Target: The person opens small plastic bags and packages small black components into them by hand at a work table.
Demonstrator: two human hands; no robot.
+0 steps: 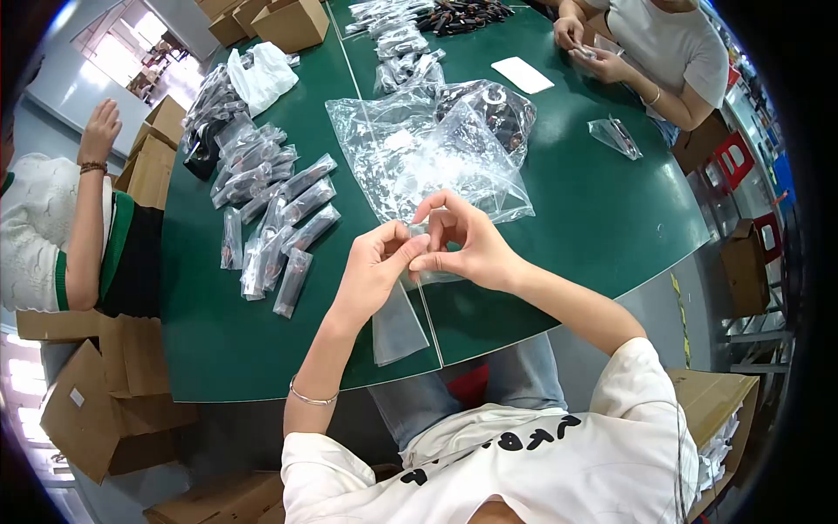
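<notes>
My left hand (377, 269) and my right hand (476, 247) meet above the front edge of the green table. Thumbs and fingers of both are pinched together on a small clear plastic bag (418, 230), mostly hidden by the fingers. Below my left hand, flat clear plastic bags (397, 334) lie near the table edge. Just beyond my hands spreads a large crumpled clear plastic bag (410, 162), with small dark items showing through at its far right. To the left is a heap of filled clear packets (284, 218).
The green table (602, 231) has a seam down its middle. Farther back lie more packets (401, 44), dark items (467, 16) and a white card (522, 75). One co-worker sits at right near a packet (616, 138); another stands at left. Cardboard boxes (288, 24) surround the table.
</notes>
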